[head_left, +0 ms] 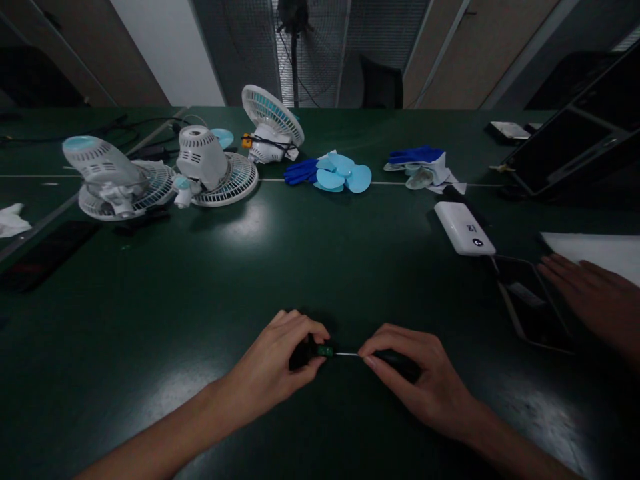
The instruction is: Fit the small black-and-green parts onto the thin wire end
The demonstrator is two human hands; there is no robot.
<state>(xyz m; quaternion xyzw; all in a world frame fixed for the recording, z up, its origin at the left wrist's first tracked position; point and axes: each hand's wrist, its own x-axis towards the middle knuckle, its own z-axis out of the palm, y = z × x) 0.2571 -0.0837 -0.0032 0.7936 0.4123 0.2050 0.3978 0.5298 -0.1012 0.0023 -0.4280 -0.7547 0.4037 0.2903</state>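
My left hand (287, 353) is closed around a small dark piece, mostly hidden by the fingers. Its green end (325, 351), which looks like a small terminal block, pokes out between thumb and forefinger. A screwdriver with a black handle (397, 363) lies in my right hand (415, 367), pinched near the front of the handle. Its thin metal shaft (346, 354) points left, and the tip meets the green end or sits right beside it. Both hands are low over the dark green table (280, 267).
White fan bodies (205, 160) stand at the back left. Light-blue fan blades (343, 173) and blue-white gloves (425, 167) lie at the back. To the right are a white power bank (465, 229), a phone (530, 303) and another person's hand (595, 293). A dark slab (47, 253) lies left.
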